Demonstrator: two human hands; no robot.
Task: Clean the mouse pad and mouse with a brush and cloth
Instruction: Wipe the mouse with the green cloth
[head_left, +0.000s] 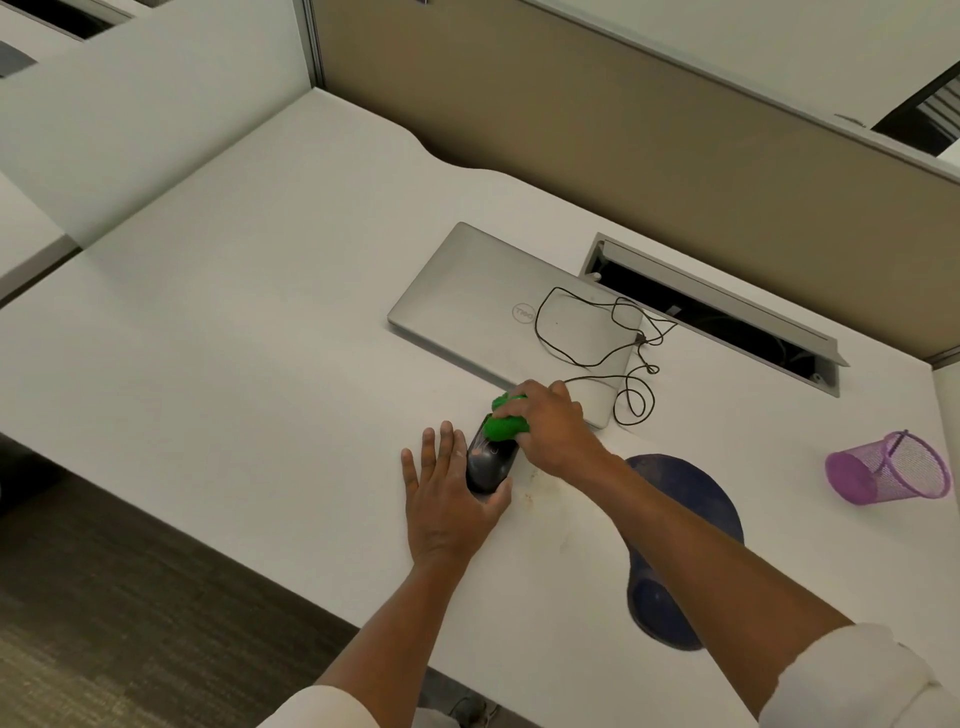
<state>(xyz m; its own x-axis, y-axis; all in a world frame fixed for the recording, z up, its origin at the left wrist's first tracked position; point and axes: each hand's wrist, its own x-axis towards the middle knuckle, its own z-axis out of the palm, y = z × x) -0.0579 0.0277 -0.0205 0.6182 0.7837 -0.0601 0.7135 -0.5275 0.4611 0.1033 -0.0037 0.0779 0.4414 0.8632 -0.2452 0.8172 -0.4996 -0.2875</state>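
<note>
A black wired mouse (488, 462) lies on the white desk (234, 338). My left hand (447, 499) rests flat beside it, fingers spread, with the thumb hooked round its near end. My right hand (550, 421) is closed on a bunched green cloth (504, 423) pressed onto the mouse's front. The dark blue mouse pad (675, 545) with a wrist rest lies to the right, partly under my right forearm. No brush is clearly visible.
A closed silver laptop (467, 301) lies behind the mouse with the mouse cable (587, 332) looped over it. An open cable tray (717, 317) is at the back. A purple mesh cup (888, 467) lies tipped at the right. Faint stains (540, 488) mark the desk.
</note>
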